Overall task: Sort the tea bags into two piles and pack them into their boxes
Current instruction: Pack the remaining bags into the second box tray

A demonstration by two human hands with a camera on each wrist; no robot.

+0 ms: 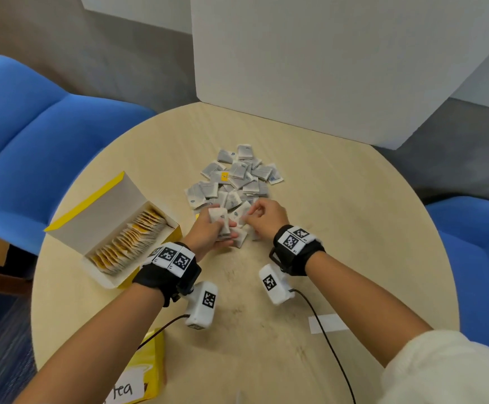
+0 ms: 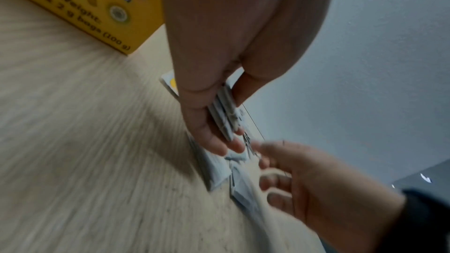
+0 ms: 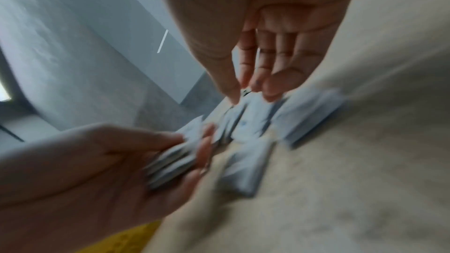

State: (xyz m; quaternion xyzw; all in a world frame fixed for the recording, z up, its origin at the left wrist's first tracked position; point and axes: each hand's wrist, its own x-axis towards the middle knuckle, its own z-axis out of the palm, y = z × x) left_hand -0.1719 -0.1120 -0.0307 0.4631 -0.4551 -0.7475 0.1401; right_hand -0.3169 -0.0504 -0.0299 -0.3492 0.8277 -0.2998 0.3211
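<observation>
A loose pile of grey-white tea bags lies mid-table, with one yellow-tagged bag among them. My left hand grips a small stack of grey tea bags edge-on between thumb and fingers, at the pile's near edge. My right hand is just to its right, thumb and fingertips closing on the top edge of a grey tea bag lying on the table; the wrist views are blurred. An open yellow box at the left holds a row of yellow-tagged bags.
A second yellow box with a "tea" label sits at the near left edge. White tape is stuck near the right forearm. Blue chairs flank the round table; a white board stands behind.
</observation>
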